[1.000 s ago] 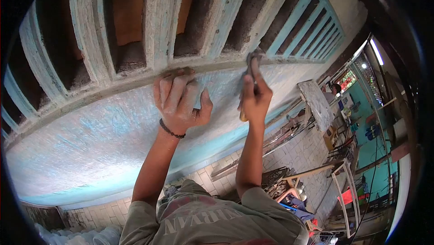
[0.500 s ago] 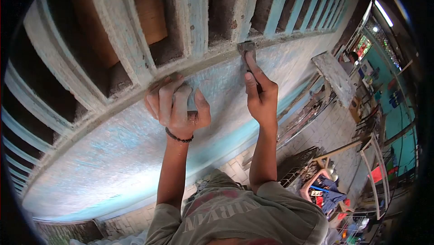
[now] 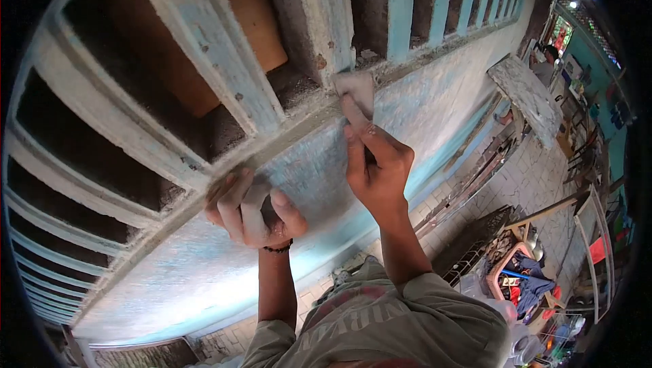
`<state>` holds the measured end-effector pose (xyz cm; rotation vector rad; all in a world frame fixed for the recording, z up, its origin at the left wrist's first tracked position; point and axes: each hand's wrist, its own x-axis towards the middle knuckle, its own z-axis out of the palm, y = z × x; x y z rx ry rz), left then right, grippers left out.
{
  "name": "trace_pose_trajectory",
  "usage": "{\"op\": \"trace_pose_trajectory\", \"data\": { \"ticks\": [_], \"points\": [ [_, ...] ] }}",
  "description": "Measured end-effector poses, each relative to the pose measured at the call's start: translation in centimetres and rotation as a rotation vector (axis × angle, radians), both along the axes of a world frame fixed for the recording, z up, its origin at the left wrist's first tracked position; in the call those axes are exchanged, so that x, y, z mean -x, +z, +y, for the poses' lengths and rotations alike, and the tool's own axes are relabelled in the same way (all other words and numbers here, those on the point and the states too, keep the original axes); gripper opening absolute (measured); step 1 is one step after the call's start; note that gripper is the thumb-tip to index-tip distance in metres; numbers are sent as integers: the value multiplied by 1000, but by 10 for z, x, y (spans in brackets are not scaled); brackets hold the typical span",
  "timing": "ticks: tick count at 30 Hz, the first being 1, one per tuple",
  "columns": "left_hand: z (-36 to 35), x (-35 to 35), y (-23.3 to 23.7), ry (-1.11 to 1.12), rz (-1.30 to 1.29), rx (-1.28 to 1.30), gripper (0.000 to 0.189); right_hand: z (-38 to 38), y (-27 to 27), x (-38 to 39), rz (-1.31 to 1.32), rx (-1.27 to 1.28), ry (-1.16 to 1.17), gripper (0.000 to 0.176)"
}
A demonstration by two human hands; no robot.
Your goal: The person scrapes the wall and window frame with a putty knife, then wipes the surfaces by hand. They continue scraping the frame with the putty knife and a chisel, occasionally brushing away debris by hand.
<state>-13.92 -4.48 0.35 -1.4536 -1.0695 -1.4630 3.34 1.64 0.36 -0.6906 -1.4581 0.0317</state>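
Note:
My right hand point(image 3: 380, 164) grips a flat scraper point(image 3: 356, 89), its index finger stretched along the blade. The blade lies against the ledge point(image 3: 305, 127) at the foot of a slatted frame. My left hand point(image 3: 255, 213), dusty and with a dark bead bracelet at the wrist, has its fingers curled near the ledge; a small dark object shows between fingers and thumb, too hidden to name. Below the ledge is a wall point(image 3: 204, 259) with worn, patchy blue and white paint. The slats point(image 3: 231, 48) above have chipped pale blue paint.
At the right, a dusty board point(image 3: 530, 96) leans near a tiled floor point(image 3: 502, 181). A person point(image 3: 543, 62) is far back beside it. A pink basket point(image 3: 496, 276) with cloth stands lower right, near a wooden frame point(image 3: 594, 252). Long strips lie along the wall's base.
The view has shifted. My right hand and the scraper have moved left along the ledge, and the blade shows broader. My left hand has stayed curled, slightly lower and left in view.

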Motion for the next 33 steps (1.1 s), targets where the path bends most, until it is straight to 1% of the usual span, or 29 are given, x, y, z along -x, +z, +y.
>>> {"op": "trace_pose_trajectory", "data": {
  "ticks": [1, 4, 7, 9, 11, 13, 16, 20, 22, 25, 27, 29, 31, 33],
  "points": [
    [0, 0, 0, 12, -5, 9, 31, -1, 3, 1, 2, -34, 0, 35],
    [-3, 0, -3, 27, -3, 30, 32, -13, 15, -1, -53, 122, 46, 36],
    [-4, 2, -1, 25, 13, 26, 31, -14, 8, -1, -31, 114, 107, 37],
    [-3, 2, -1, 26, 15, 16, 30, -7, 7, 6, 25, 51, 107, 34],
    [-2, 2, -2, 25, 16, 8, 29, -9, 9, 5, 8, 86, 143, 32],
    [-3, 0, -3, 27, 0, 18, 30, -15, 20, -5, -78, 199, 215, 31],
    [-3, 3, -4, 28, -9, 21, 26, -13, 17, -10, -30, 231, 314, 30],
    [-1, 1, -2, 46, -10, 3, 25, -12, 18, -13, -106, 177, 238, 34],
    [-1, 1, -4, 48, -14, 12, 26, -8, 21, -15, -110, 152, 192, 31],
    [-1, 3, -5, 32, -5, 13, 27, -3, 18, -9, -74, 92, 192, 17],
    [1, 0, -2, 1, -28, -9, 27, -3, 15, -5, -37, 75, 232, 17],
    [2, -3, 0, 4, -18, -36, 30, -4, 12, -7, -31, 133, 273, 22],
    [0, -2, 0, 2, -15, -20, 30, -7, 8, -13, -46, 270, 312, 35],
    [0, -2, -1, -3, -29, -16, 28, -21, 17, -16, 30, 355, 479, 45]
  ]
}}
